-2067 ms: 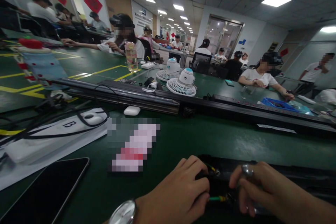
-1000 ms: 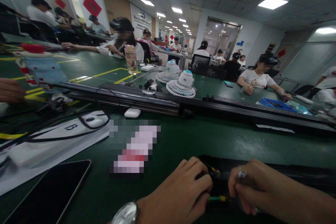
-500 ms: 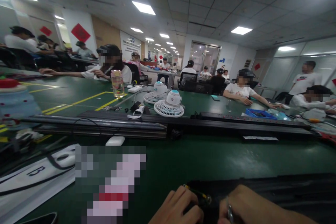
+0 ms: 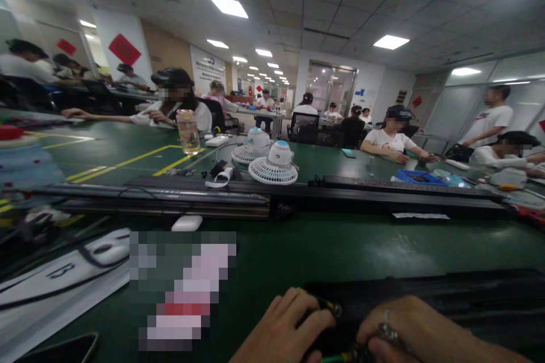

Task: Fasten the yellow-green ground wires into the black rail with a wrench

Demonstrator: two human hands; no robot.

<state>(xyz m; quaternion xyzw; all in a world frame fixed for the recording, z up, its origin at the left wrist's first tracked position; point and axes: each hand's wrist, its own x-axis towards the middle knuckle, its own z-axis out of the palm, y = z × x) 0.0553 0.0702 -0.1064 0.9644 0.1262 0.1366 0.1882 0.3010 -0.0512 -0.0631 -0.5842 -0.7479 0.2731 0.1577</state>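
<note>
At the bottom middle, my left hand point(image 4: 283, 326) is closed, its fingers curled over a yellow-green wire point(image 4: 320, 300) that comes out at the fingertips and ends in a metal ring lug point(image 4: 336, 310). To its right, my right hand point(image 4: 419, 326) pinches a small silver metal piece point(image 4: 388, 331) whose exact kind I cannot make out. Both hands are over the near end of a long black ribbed strip point(image 4: 451, 295). Another stretch of green-yellow wire point(image 4: 336, 358) shows between the hands at the bottom edge. The fingertips are partly hidden.
Black and metal rails point(image 4: 170, 198) cross the green table point(image 4: 264, 255). Two white fans point(image 4: 273, 167) and a bottle point(image 4: 188, 133) stand beyond them. A white case point(image 4: 187, 223), a white numbered sheet point(image 4: 63, 272) and a phone-like dark object point(image 4: 72, 349) lie left. Several people sit around.
My right hand has turned and shifted slightly right, showing more of the silver piece. My left hand has crept up a little. Green-yellow wire now shows at the bottom between them.
</note>
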